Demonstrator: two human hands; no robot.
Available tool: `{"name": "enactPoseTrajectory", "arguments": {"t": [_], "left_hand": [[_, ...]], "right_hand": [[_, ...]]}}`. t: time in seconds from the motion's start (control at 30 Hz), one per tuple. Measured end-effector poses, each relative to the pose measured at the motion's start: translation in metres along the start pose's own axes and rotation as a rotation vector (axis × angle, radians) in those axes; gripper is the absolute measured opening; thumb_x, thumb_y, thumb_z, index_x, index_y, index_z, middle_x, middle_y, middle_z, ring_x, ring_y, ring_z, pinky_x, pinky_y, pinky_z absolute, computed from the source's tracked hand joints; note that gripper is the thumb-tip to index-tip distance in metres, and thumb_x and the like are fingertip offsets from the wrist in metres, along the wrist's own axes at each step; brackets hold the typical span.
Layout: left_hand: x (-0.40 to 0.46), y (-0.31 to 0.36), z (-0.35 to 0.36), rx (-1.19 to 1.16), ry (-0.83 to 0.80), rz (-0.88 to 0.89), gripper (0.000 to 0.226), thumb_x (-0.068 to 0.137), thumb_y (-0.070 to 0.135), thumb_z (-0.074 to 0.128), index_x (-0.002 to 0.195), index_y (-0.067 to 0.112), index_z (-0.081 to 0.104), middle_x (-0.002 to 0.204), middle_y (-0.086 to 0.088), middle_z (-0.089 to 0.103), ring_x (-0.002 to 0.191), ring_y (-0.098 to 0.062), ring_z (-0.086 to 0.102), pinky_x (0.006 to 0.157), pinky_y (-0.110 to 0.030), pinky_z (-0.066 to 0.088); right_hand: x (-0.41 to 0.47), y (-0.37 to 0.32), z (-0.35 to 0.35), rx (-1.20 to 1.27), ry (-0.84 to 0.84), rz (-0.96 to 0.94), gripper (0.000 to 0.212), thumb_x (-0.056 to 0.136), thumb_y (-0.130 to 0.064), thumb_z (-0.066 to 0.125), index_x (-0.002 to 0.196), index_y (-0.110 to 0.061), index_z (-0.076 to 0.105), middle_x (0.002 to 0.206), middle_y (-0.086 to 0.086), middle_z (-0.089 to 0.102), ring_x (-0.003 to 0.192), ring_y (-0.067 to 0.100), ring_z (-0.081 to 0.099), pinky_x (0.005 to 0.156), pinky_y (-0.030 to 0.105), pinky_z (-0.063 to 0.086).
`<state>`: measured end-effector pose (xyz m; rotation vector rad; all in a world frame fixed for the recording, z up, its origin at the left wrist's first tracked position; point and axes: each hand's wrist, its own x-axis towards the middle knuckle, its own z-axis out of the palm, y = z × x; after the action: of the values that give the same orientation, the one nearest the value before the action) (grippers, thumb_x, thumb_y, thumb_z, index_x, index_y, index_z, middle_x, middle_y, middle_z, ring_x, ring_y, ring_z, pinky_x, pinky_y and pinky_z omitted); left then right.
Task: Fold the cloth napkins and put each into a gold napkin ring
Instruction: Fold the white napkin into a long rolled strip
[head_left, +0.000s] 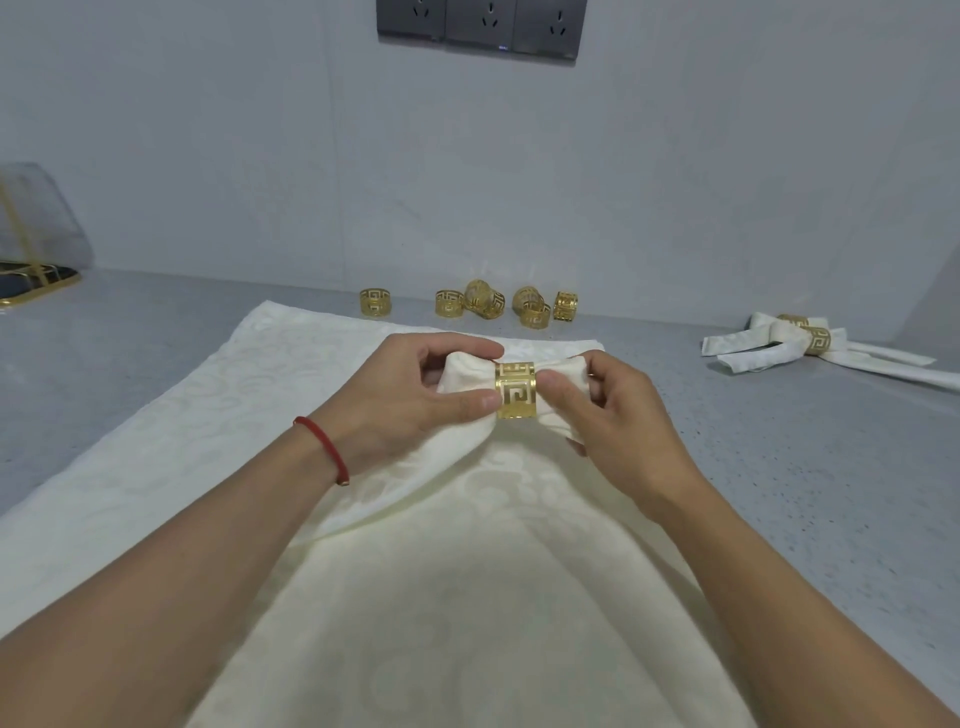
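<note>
A: What sits at your far left?

B: A clear-domed stand with gold trim (36, 234), on the grey counter (805, 493) against the wall. You cannot tell what, if anything, is under its dome.

A: And moving in?

B: Your left hand (410, 395), a red string bracelet (324, 449) on its wrist, has thumb and fingers curled round the bunched left end of the cream napkin (467, 374), with the thumb tip touching the ring's edge. The gold napkin ring (515, 391), cut in a key pattern, sits round the gathered cloth between your two hands, with napkin showing on both sides of it. All of this is held above a stack of flat cream napkins (208, 415) spread before you.

A: The loose rings?

B: Behind your hands, near the wall, spare gold rings (488, 302) stand and lie in a row, some touching, one (375, 302) apart at the left.

A: The right side?

B: Your right hand (618, 410) pinches the cloth just right of the ring, thumb on the front. Farther right, well apart, finished napkins (769, 345) lie crossed on the counter, each through its own ring. Dark wall sockets (480, 23) sit above.
</note>
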<state>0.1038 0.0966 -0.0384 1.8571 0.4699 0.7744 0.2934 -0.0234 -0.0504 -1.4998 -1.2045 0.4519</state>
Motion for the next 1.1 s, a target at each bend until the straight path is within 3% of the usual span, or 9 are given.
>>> {"name": "enactPoseTrajectory", "arguments": {"t": [0.13,0.3,0.47,0.6,0.67,0.8,0.87,1.03,1.1], "left_hand": [[-0.002,0.001,0.004,-0.009,-0.072,-0.026,0.032,0.082,0.007,0.078,0.113,0.011,0.073,0.087,0.011,0.076,0.069,0.005,0.066,0.061,-0.002,0.044],[0.001,-0.002,0.0,-0.129,-0.046,-0.114,0.043,0.073,0.013,0.082,0.115,0.008,0.072,0.109,-0.007,0.076,0.105,-0.027,0.071,0.096,-0.034,0.056],[0.002,-0.007,-0.002,-0.164,-0.032,-0.158,0.041,0.078,0.012,0.079,0.118,0.006,0.071,0.112,-0.009,0.075,0.109,-0.027,0.07,0.102,-0.038,0.052],[0.001,-0.008,-0.006,-0.186,-0.022,-0.178,0.04,0.081,0.01,0.077,0.12,0.007,0.069,0.113,-0.01,0.074,0.11,-0.026,0.069,0.1,-0.034,0.053],[0.0,-0.004,-0.003,-0.198,-0.039,-0.174,0.041,0.081,0.009,0.077,0.121,0.007,0.069,0.114,-0.011,0.074,0.109,-0.026,0.07,0.098,-0.033,0.054],[0.009,0.016,0.007,-0.174,-0.078,-0.175,0.043,0.079,0.009,0.079,0.121,0.008,0.069,0.11,-0.013,0.075,0.098,-0.022,0.072,0.084,-0.027,0.058],[0.013,0.03,0.007,-0.189,-0.103,-0.227,0.04,0.082,0.013,0.077,0.12,0.004,0.068,0.106,-0.013,0.075,0.094,-0.02,0.072,0.082,-0.026,0.059],[0.019,0.05,0.009,0.078,-0.111,-0.268,0.035,0.081,0.014,0.081,0.111,0.0,0.071,0.103,-0.021,0.074,0.093,-0.025,0.07,0.09,-0.039,0.056],[0.018,0.056,0.022,0.166,-0.063,-0.241,0.032,0.079,0.014,0.084,0.105,0.002,0.071,0.099,-0.021,0.074,0.085,-0.024,0.068,0.084,-0.041,0.056]], "right_hand": [[-0.001,0.0,0.002,0.051,-0.061,0.012,0.052,0.084,-0.056,0.071,0.1,-0.008,0.063,0.078,0.022,0.064,0.066,0.021,0.058,0.059,0.043,0.048],[-0.001,-0.009,-0.009,-0.063,-0.145,0.041,0.04,0.085,-0.047,0.075,0.114,-0.021,0.063,0.068,-0.004,0.071,0.055,0.011,0.06,0.044,0.016,0.038],[-0.006,-0.013,-0.028,-0.459,-0.293,0.04,0.024,0.088,-0.044,0.076,0.102,-0.034,0.06,0.058,-0.005,0.07,0.049,0.018,0.063,0.051,0.024,0.043],[-0.007,-0.013,-0.042,-0.641,-0.241,-0.006,0.043,0.077,-0.075,0.068,0.091,-0.034,0.071,0.072,-0.012,0.073,0.065,0.004,0.066,0.066,0.03,0.051],[-0.004,-0.011,-0.039,-0.481,-0.127,-0.073,0.05,0.082,-0.079,0.058,0.097,-0.033,0.073,0.087,-0.013,0.074,0.08,0.003,0.068,0.076,0.033,0.055],[-0.002,-0.012,-0.02,-0.147,-0.114,-0.092,0.025,0.098,-0.042,0.066,0.106,-0.019,0.072,0.094,-0.003,0.078,0.08,0.017,0.076,0.076,0.042,0.059],[-0.003,-0.016,-0.025,-0.062,-0.084,-0.041,0.021,0.099,-0.032,0.066,0.107,-0.014,0.073,0.089,-0.001,0.079,0.077,0.019,0.077,0.071,0.033,0.057],[-0.011,-0.029,-0.041,0.006,-0.083,0.075,0.025,0.098,-0.036,0.066,0.104,-0.013,0.077,0.082,0.001,0.079,0.073,0.014,0.074,0.067,0.018,0.05],[-0.015,-0.034,-0.051,-0.044,-0.109,0.105,0.027,0.098,-0.041,0.065,0.099,-0.017,0.078,0.08,0.0,0.079,0.074,0.01,0.074,0.07,0.022,0.05]]}}
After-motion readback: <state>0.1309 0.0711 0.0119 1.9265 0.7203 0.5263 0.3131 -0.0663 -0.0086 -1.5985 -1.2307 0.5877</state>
